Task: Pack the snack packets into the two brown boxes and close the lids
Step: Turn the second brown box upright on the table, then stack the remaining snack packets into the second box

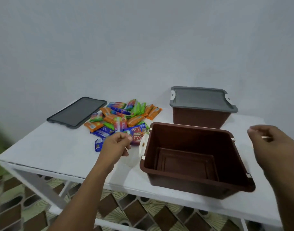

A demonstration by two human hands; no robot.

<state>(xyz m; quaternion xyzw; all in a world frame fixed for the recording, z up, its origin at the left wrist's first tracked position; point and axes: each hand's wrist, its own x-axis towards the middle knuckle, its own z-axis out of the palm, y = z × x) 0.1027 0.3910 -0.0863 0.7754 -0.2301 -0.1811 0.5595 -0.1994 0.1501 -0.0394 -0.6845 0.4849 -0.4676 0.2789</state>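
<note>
Two brown boxes, two grey lids, one heap. The open brown box point(176, 140) stands empty on the bench point(59, 150), ready for filling. The loose grey lid point(76, 112) lies well to its left, out of the way. The snack packets point(123, 119), roughly twenty but overlapping too much for an exact count, lie just left of the box. The lidded brown box point(199, 117) sits behind it. The left hand point(116, 145) hovers at the heap's near edge and the right hand point(273, 147) just right of the box. The fingers of both are loosely curled and grip nothing visible.

Bare left hand point(116, 145) and bare right hand point(274, 147), forearms uncovered to the frame edge.
</note>
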